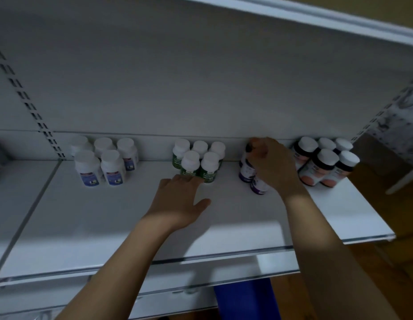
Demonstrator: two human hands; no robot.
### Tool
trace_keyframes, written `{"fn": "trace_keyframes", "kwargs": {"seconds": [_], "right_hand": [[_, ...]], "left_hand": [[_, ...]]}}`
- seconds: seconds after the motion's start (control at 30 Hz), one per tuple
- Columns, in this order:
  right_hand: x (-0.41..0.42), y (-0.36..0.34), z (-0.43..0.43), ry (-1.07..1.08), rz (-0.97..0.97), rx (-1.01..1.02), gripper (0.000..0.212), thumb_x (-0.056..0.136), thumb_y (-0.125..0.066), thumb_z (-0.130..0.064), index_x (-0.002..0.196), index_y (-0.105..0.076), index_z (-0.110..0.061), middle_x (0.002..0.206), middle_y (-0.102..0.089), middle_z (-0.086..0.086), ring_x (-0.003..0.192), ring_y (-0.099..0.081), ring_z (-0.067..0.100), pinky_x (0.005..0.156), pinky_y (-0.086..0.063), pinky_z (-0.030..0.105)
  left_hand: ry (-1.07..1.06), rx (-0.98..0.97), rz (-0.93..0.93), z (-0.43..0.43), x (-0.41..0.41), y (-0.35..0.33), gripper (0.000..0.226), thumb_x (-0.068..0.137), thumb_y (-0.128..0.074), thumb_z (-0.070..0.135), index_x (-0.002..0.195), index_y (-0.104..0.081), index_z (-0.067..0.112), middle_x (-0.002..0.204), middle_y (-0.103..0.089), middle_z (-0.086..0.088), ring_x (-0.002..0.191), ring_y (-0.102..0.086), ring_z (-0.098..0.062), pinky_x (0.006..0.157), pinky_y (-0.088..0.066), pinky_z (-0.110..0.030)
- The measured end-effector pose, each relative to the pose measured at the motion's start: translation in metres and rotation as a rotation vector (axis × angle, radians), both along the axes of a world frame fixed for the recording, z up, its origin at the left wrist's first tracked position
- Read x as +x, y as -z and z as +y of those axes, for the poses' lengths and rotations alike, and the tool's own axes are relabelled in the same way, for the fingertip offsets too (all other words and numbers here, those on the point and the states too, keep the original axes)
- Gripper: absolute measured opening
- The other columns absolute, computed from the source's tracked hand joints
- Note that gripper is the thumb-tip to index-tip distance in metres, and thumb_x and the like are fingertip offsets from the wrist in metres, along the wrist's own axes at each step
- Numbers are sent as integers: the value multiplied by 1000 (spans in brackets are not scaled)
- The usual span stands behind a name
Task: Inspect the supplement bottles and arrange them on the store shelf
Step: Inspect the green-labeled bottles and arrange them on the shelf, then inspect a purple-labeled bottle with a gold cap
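Four groups of white-capped supplement bottles stand along the back of a white shelf (108, 227). Blue-labelled bottles (88, 167) are at the left, green-labelled bottles (209, 166) in the middle, purple-labelled bottles (247, 169) right of centre, and dark bottles with orange labels (321, 165) at the right. My right hand (272, 165) curls over the purple-labelled group and hides most of it; it seems to grip one bottle. My left hand (180, 202) lies flat on the shelf, fingers straight, with the fingertips touching the front green-labelled bottles.
A white shelf board (316, 15) hangs overhead. Slotted uprights (27, 102) run down the back panel at left and right. A blue object (244, 299) sits below the shelf's front edge, beside a wooden floor (385, 269).
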State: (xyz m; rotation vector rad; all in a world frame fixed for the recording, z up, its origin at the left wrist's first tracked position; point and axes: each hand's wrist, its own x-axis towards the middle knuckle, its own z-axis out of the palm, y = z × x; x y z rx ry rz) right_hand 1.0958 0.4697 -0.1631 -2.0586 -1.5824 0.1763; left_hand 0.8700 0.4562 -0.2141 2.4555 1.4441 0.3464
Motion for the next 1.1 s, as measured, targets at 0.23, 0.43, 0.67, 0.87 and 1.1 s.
{"fn": "trace_keyframes", "kwargs": {"seconds": [0.23,0.43,0.67,0.87,1.1], "right_hand": [[63,29,-41,137,105,-133,39,92,-62,-37,123,-57,-13,125,-61,8,111,-59,26,77,-38,27],[62,64,-32,169,301,-194,51,80,-71,-54,107,-46,-19,106,-54,1,92,-54,19,77,-43,32],[60,83,-18,157,408,-77,56,82,-68,-51,117,-53,-11,114,-62,10,102,-61,31,80,-49,38],[78,76,-54,-78,562,-175,34,74,-79,-31,85,-51,-17,79,-60,-2,71,-56,13,60,-40,29],[113,47,-114,-255,1040,-247,33,76,-81,-32,101,-68,-16,93,-75,3,91,-70,18,84,-58,40]], "left_hand": [[-21,-7,19,-12,50,8,56,96,-40,56,146,-36,30,149,-41,7,136,-36,-16,107,-24,-31],[-59,18,17,-34,86,20,62,81,-38,59,119,-66,19,111,-70,-3,101,-65,-29,83,-47,-42],[-130,92,93,-56,104,13,52,79,-46,52,105,-72,17,95,-73,-3,80,-69,-28,67,-54,-39],[-189,42,-29,-78,126,3,61,87,-61,48,140,-48,20,136,-55,-2,119,-55,-25,94,-46,-40],[-57,-162,-374,-123,169,-10,106,75,-80,44,152,-7,38,151,-21,18,132,-35,1,103,-36,-15]]}}
